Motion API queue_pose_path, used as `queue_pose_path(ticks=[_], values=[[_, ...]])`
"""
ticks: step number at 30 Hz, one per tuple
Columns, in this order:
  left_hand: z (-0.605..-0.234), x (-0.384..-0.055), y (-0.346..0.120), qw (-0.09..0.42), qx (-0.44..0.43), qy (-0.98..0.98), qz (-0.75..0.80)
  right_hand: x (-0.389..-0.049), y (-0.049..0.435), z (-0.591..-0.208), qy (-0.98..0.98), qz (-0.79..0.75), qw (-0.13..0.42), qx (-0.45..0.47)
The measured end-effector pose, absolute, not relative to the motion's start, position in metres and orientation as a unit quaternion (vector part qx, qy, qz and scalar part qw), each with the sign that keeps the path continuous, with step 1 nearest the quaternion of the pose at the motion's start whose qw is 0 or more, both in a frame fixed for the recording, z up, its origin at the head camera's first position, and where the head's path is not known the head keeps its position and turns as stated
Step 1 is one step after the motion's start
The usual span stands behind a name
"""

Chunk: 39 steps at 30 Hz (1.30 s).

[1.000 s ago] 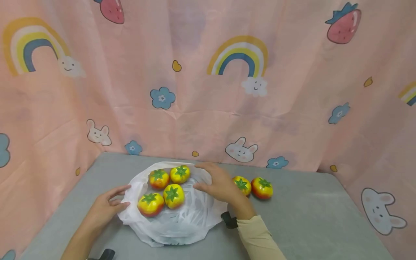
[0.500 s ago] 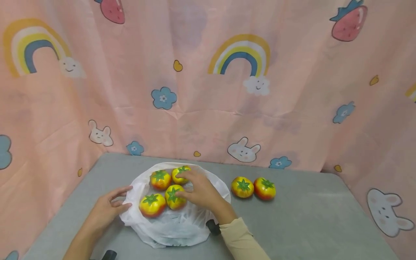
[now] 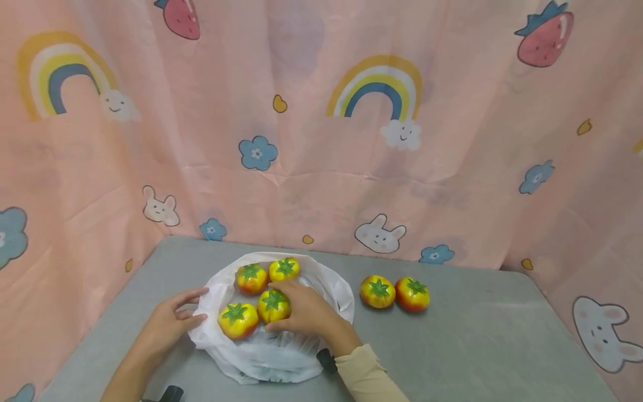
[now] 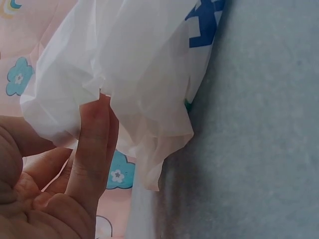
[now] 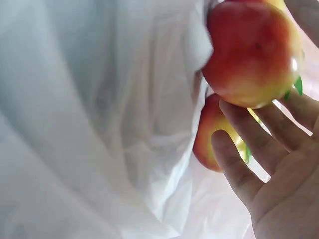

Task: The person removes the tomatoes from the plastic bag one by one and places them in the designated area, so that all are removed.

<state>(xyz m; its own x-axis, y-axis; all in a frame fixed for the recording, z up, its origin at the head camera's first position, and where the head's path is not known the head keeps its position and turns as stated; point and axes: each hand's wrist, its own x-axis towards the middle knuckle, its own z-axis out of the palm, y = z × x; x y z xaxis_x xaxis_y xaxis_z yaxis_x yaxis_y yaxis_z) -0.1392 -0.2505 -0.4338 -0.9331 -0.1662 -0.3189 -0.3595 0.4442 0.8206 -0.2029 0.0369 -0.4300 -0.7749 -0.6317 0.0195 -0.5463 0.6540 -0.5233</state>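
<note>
A white plastic bag [image 3: 291, 357] lies with its mouth spread wide on the table. My left hand [image 3: 168, 318] pinches the left edge of the bag; the left wrist view has its fingers right at the thin white plastic [image 4: 134, 59]. Inside the bag sit several yellow-and-red tomatoes with green star-shaped tops. My right hand [image 3: 308, 315] reaches in and grips the front right tomato [image 3: 273, 305], thumb on its near side and fingers on its far side. Around it are the front left tomato [image 3: 238, 321], the back left tomato [image 3: 251, 278] and the back right tomato [image 3: 284, 269].
Outside the bag, to its right, two more tomatoes stand side by side on the grey table [image 3: 482, 346]: a left one [image 3: 378, 291] and a right one [image 3: 413, 295]. A pink patterned curtain [image 3: 311, 190] hangs behind the table and along both sides.
My right hand has let go of the bag's right edge, moved left over the tomatoes, and come down around the front right one. My left hand stays at the bag's left edge.
</note>
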Motion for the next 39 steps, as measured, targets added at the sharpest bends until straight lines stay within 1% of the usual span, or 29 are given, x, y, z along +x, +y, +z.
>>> queue_pose_path(ticks=[6, 9, 13, 28, 35, 39], values=[[-0.433, -0.137, -0.251, 0.094, -0.130, 0.845, 0.511, -0.202, 0.044, -0.432, 0.904, -0.269, 0.095, -0.319], [-0.432, -0.137, -0.252, 0.098, -0.132, 0.847, 0.505, -0.203, 0.047, -0.434, 0.900, -0.287, 0.114, -0.307], [-0.431, -0.137, -0.252, 0.097, -0.133, 0.849, 0.503, -0.203, 0.051, -0.435, 0.899, -0.307, 0.120, -0.289], [-0.429, -0.136, -0.250, 0.093, -0.136, 0.850, 0.501, -0.199, 0.076, -0.428, 0.883, -0.362, 0.103, -0.280], [-0.429, -0.135, -0.250, 0.091, -0.137, 0.847, 0.506, -0.198, 0.085, -0.425, 0.884, -0.368, 0.076, -0.280], [-0.429, -0.135, -0.250, 0.089, -0.139, 0.848, 0.504, -0.197, 0.089, -0.424, 0.880, -0.380, 0.075, -0.275]])
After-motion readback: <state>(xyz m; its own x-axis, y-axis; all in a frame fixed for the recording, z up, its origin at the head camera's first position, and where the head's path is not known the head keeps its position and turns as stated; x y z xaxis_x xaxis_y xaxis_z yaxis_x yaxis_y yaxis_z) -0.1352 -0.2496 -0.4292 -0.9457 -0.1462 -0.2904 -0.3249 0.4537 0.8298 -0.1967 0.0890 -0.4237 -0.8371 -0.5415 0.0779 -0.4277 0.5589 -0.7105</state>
